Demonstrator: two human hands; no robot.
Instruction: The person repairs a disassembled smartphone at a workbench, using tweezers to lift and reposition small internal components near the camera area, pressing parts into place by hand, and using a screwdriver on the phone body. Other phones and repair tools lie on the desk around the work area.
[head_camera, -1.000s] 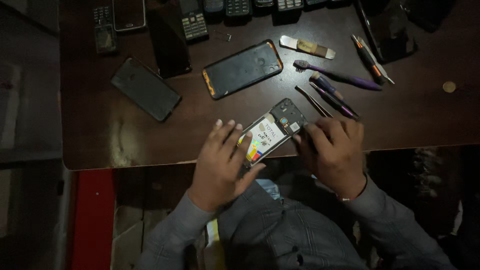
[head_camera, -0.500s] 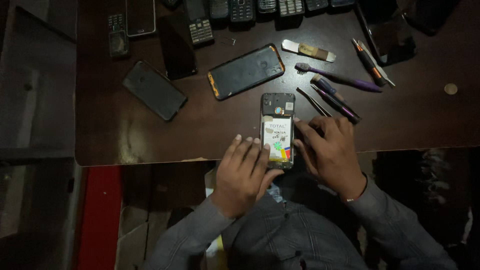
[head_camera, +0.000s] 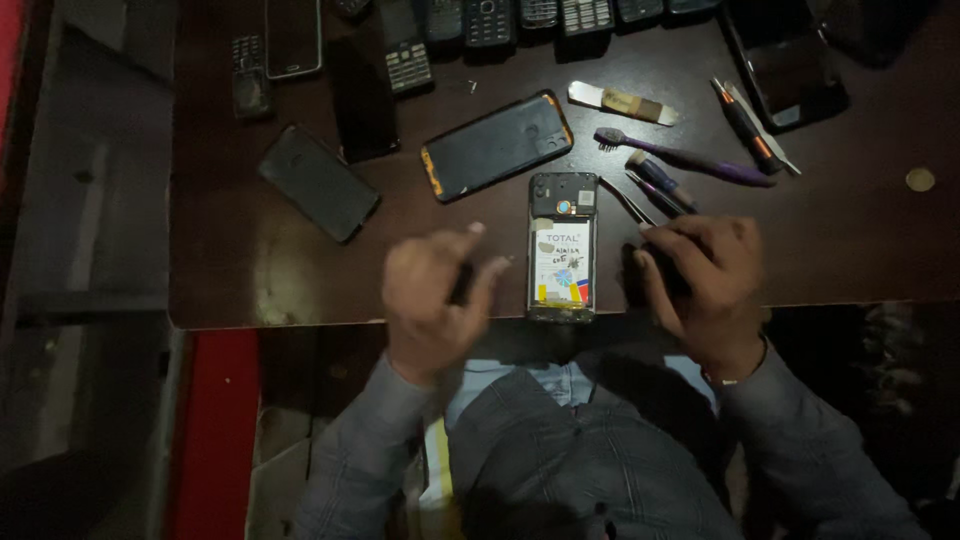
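Lying face down at the near edge of a dark brown wooden table (head_camera: 250, 270), an opened smartphone with its back cover removed (head_camera: 562, 248) shows a white battery label and small coloured patches. It sits between the person's two hands, touched by neither.

The left hand (head_camera: 435, 295), blurred, hovers just left of the opened phone with fingers curled loosely around what seems to be a thin dark tool; the blur leaves the grip uncertain. The right hand (head_camera: 705, 275) rests just right of the phone, fingers bent down over a small dark object on the table; whether it grasps it cannot be told.

Just beyond the phone, up and to the left, lies a black smartphone with an orange rim (head_camera: 497, 145). Farther left is a black phone cover (head_camera: 318, 182). Up and to the right of the opened phone lie a purple-handled brush (head_camera: 685, 158) and slim screwdrivers (head_camera: 655, 185). A row of keypad phones (head_camera: 490, 22) lines the far edge.
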